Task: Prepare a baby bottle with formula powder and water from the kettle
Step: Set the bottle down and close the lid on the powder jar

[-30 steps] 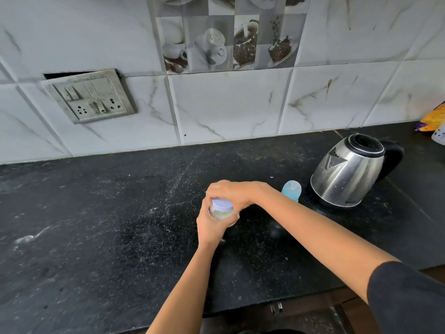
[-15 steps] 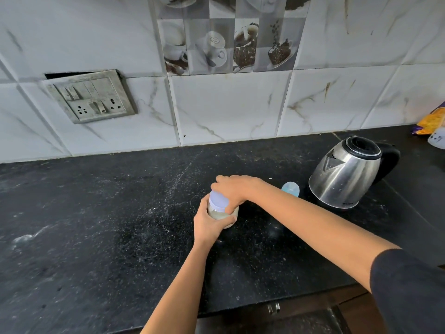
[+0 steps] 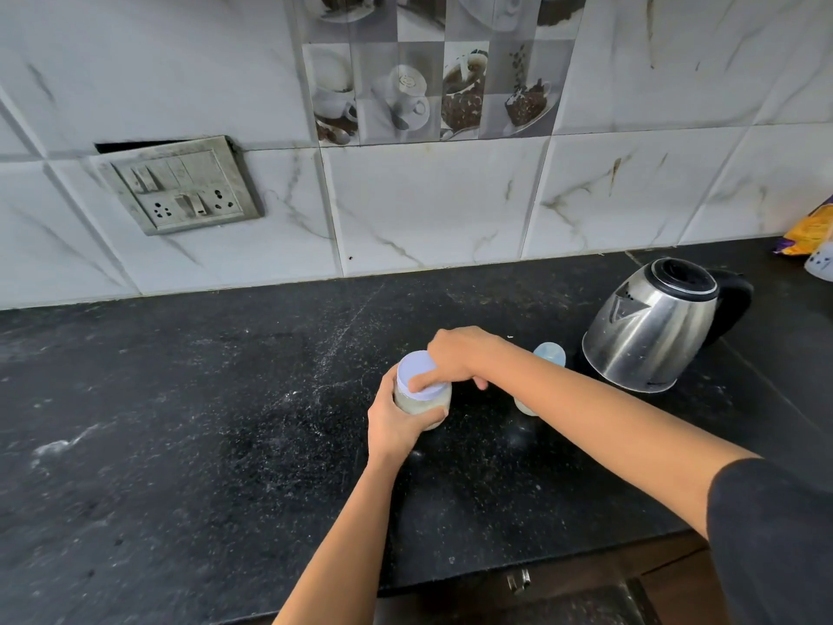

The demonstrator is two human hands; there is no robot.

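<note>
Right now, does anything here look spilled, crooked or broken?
Yes. White powder is scattered over the black counter, left of the jar. The switch plate on the wall sits crooked, with a dark gap above its top edge. The kettle stands upright.

A small clear jar of pale powder (image 3: pixel 423 401) is gripped around its body by the left hand (image 3: pixel 396 421) above the speckled black stone counter (image 3: pixel 180 421); its round lilac lid (image 3: pixel 419 372) is covered at the right edge by the fingers of the right hand (image 3: pixel 459 358); a baby bottle with a light-blue cap (image 3: pixel 549 354) is seen just behind the right forearm, partly hidden; a stainless-steel kettle with a black handle (image 3: pixel 653 327) is stood to the right of it; a grey switch plate (image 3: pixel 185 187) is set in the white marble-patterned wall tiles (image 3: pixel 428 205); a yellow packet (image 3: pixel 809 227) is cut off at the right edge.
</note>
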